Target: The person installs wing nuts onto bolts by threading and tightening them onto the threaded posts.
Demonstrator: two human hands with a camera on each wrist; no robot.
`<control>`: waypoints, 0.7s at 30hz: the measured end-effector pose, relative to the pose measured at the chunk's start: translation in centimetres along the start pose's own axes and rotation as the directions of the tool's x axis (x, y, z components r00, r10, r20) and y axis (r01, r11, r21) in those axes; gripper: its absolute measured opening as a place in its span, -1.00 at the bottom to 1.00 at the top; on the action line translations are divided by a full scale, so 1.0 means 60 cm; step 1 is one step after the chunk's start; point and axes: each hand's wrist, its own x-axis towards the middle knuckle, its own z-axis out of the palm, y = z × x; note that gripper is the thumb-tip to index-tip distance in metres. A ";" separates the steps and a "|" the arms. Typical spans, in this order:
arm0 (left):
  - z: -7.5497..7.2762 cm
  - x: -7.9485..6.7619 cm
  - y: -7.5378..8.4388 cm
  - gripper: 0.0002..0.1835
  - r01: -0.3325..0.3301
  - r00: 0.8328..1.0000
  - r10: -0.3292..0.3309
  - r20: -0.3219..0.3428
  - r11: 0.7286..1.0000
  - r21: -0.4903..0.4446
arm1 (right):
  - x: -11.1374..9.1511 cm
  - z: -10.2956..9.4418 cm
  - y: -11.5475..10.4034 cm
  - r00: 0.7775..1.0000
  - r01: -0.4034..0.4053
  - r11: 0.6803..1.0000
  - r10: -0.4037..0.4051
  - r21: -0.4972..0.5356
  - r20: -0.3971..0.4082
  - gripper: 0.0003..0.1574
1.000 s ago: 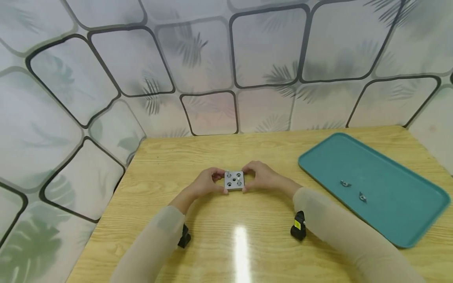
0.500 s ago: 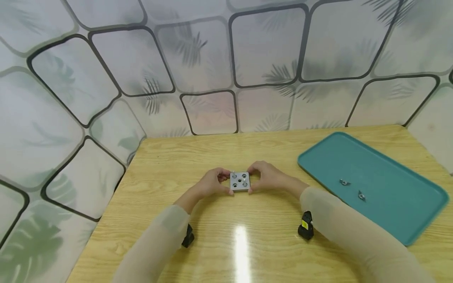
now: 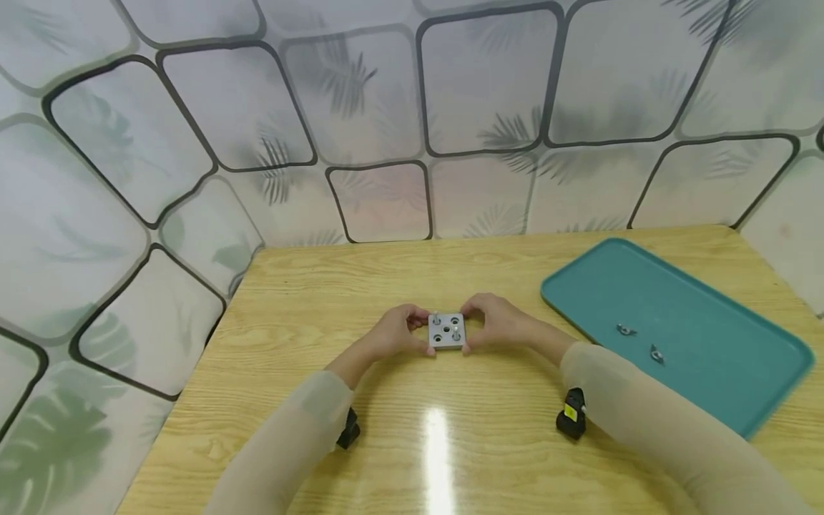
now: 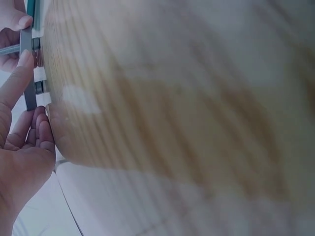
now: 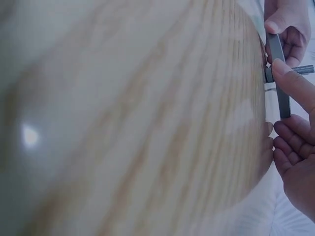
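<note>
We see a square metal plate (image 3: 445, 339) low over the wooden table (image 3: 302, 300), held level or nearly so between two hands. The left hand (image 3: 400, 333) pinches its left side and the right hand (image 3: 501, 323) its right, each with the thumb at the near edge and fingers at the far one. In the left wrist view we make out bolt heads (image 4: 39, 87) beneath the plate, close to the wood; whether they touch it we cannot tell.

We judge the plate rigid, fairly heavy for its size, hard to damage and perhaps slick on its smooth faces (the edges look like the surer hold, away from the two bolts (image 3: 455, 333) that stand up through it). Its face is dull silver-grey with slightly rounded corners, a hole at the centre and open holes at two opposite corners. The bolts carry fine threads.

To the right lies a teal tray (image 3: 727, 357), smooth, with a raised rim and rounded corners; on it rest two small metal pieces we take for wing nuts (image 3: 656, 355), apart from each other. The table's streaked yellow grain has a glossy finish.
</note>
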 end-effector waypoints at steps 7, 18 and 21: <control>0.008 0.002 0.007 -0.32 -0.013 1.000 0.013 0.014 1.000 -0.010 | -0.010 -0.004 0.003 1.000 -0.026 1.000 0.026 -0.012 0.001 -0.20; 0.016 0.004 0.013 -0.29 0.001 0.999 0.000 0.039 1.000 -0.010 | -0.027 -0.007 0.004 0.999 -0.045 0.999 0.044 -0.014 -0.020 -0.23; 0.018 0.005 0.014 -0.29 0.001 0.999 0.000 0.041 1.000 -0.008 | -0.029 -0.008 0.008 0.999 -0.035 0.999 0.035 0.001 -0.017 -0.21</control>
